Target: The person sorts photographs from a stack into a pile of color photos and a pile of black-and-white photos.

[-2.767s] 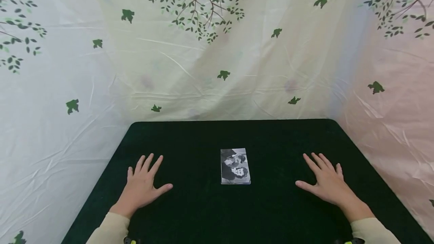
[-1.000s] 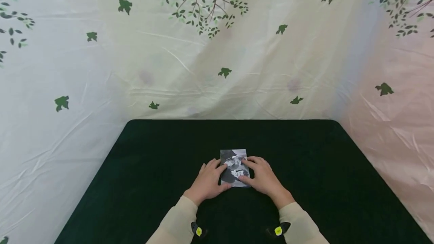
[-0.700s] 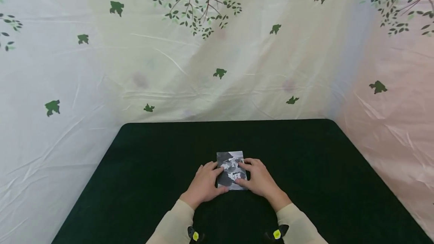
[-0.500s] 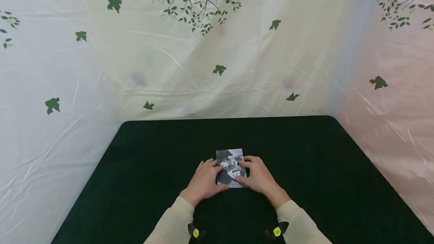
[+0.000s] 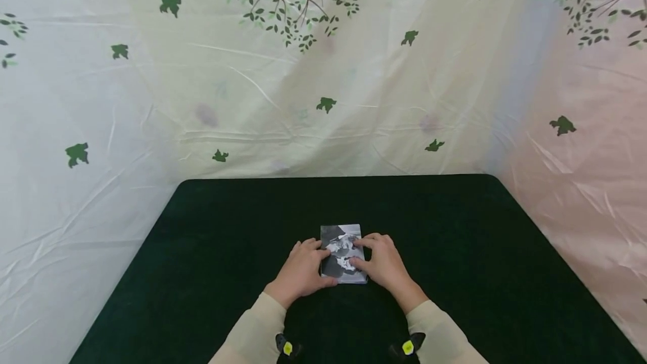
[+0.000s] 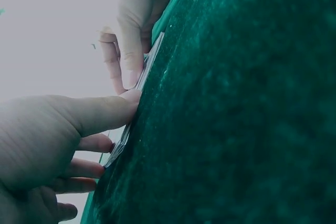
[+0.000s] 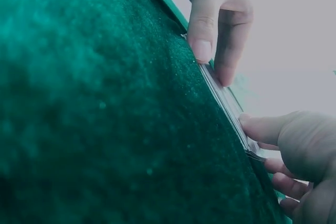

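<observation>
A thin stack of photo cards (image 5: 333,270) lies on the dark green table, with a black-and-white picture of two people on top. Several layered edges of the stack (image 7: 220,97) show in the right wrist view. My left hand (image 5: 299,274) holds its left side: the thumb is at the near edge, one finger reaches onto the picture, and the others line the left edge. From the right, my right hand (image 5: 388,265) grips the stack, its thumb and a finger on the picture and other fingers at the right edge.
The green cloth-covered table (image 5: 242,212) stretches around the stack, its rounded far corners near the backdrop. A pale fabric backdrop (image 5: 354,128) with printed leaves and branches stands behind and at both sides. Each sleeve bears a dark wrist device with a yellow marker (image 5: 287,347).
At first both hands lay spread on either side, away from the stack. They have moved inward and taken hold of its sides; over the last second they have barely moved.
</observation>
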Demonstrator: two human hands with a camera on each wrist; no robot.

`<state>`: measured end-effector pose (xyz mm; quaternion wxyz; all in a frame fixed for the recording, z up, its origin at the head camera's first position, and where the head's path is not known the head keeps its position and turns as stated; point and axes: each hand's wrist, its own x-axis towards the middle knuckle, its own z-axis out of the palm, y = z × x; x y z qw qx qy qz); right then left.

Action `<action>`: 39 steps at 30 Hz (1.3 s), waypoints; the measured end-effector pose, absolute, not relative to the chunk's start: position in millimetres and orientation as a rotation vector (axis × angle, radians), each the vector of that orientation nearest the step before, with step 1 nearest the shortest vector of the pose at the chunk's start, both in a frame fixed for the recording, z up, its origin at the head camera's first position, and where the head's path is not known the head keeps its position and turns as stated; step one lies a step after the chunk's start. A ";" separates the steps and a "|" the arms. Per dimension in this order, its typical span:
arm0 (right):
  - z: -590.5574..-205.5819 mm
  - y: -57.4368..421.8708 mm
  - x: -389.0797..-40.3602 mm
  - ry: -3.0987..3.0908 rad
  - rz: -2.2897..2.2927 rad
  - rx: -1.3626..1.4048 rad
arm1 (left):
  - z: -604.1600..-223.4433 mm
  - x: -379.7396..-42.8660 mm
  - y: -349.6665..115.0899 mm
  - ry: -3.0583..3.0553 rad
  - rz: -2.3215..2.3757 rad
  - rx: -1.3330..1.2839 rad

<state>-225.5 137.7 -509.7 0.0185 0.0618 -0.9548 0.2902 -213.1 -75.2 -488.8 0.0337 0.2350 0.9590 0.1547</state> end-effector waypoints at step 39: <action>-510.1 141.6 -232.9 -2.589 1.902 -0.204 | -495.5 -217.3 -82.7 2.902 0.616 0.677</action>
